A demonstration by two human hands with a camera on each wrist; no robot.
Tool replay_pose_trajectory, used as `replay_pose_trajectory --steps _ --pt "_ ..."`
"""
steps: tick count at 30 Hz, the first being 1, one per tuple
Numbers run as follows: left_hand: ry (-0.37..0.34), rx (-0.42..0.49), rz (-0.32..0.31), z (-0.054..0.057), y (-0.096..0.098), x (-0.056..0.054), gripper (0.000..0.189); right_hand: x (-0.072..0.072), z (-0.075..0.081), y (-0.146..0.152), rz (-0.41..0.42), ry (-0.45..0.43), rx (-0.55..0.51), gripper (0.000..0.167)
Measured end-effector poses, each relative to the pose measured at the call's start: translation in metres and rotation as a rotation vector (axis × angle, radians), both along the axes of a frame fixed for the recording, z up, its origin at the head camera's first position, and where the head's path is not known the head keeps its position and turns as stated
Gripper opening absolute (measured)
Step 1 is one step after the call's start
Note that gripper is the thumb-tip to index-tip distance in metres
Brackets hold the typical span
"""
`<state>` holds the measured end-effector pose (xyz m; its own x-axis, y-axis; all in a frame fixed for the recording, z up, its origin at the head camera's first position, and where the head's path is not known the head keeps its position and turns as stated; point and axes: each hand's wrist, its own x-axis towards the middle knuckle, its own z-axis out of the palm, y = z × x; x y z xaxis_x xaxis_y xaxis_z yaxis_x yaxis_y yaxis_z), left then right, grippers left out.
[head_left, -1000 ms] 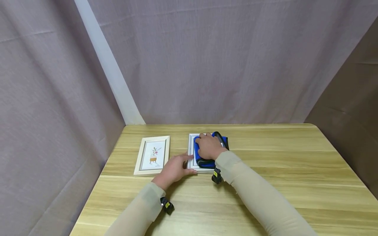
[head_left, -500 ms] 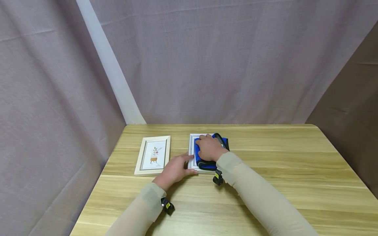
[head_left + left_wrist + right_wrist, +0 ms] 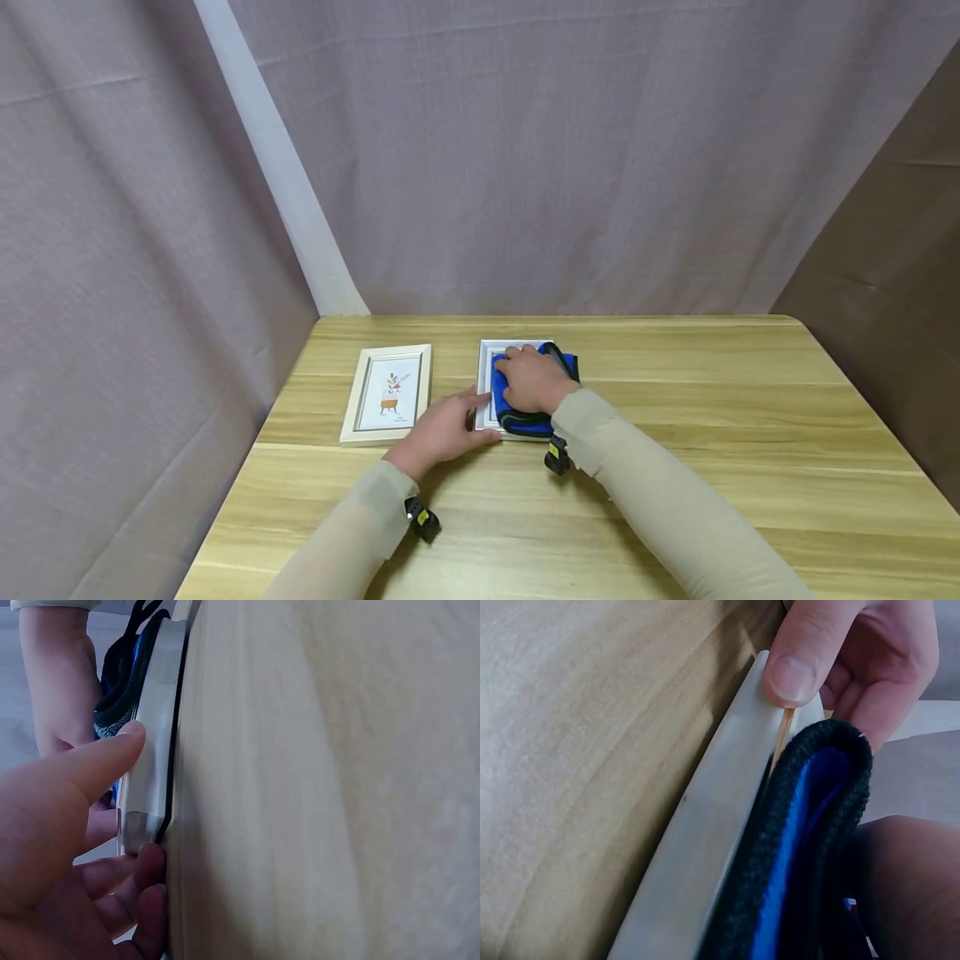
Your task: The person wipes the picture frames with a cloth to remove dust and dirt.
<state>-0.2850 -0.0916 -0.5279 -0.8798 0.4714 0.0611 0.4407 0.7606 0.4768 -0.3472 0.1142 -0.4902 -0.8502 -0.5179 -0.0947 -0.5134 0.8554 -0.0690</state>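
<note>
A white picture frame (image 3: 484, 367) lies flat on the table. My left hand (image 3: 441, 427) grips its near left corner, the thumb along the near edge and the index finger over the left rim. In the left wrist view, the other fingers curl against the side of the frame. On top of the frame is a folded blue cloth (image 3: 527, 427) with black edging, which my right hand (image 3: 534, 379) holds and presses down. The cloth hides most of the picture inside. Its thick folded edge (image 3: 780, 847) stands close in the right wrist view.
Left of my left hand lies a cream picture frame (image 3: 365, 393) with a plant drawing in it. The wooden table (image 3: 712, 417) extends to the right and toward me. Grey-mauve curtains (image 3: 555, 167) hang behind the table and along its left side.
The blue cloth and my right hand have slid slightly toward me over the white frame. My left hand keeps its grip on the corner.
</note>
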Motion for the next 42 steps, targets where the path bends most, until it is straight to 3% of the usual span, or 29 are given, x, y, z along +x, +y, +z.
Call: replay_pose_trajectory --steps 9,17,25,42 --pt "-0.051 0.038 -0.055 0.005 -0.005 -0.004 0.069 -0.001 0.001 0.0 0.004 0.007 -0.003 0.051" --pt "-0.109 0.057 -0.021 0.01 -0.003 -0.004 0.068 0.001 0.003 0.001 0.004 -0.006 -0.013 0.051" --pt "-0.128 0.058 0.011 0.009 -0.002 -0.004 0.069 0.006 0.005 0.001 0.018 -0.028 -0.026 0.049" --pt "-0.103 0.04 0.009 0.01 -0.001 -0.003 0.07 0.021 0.005 0.003 0.044 -0.05 -0.034 0.048"
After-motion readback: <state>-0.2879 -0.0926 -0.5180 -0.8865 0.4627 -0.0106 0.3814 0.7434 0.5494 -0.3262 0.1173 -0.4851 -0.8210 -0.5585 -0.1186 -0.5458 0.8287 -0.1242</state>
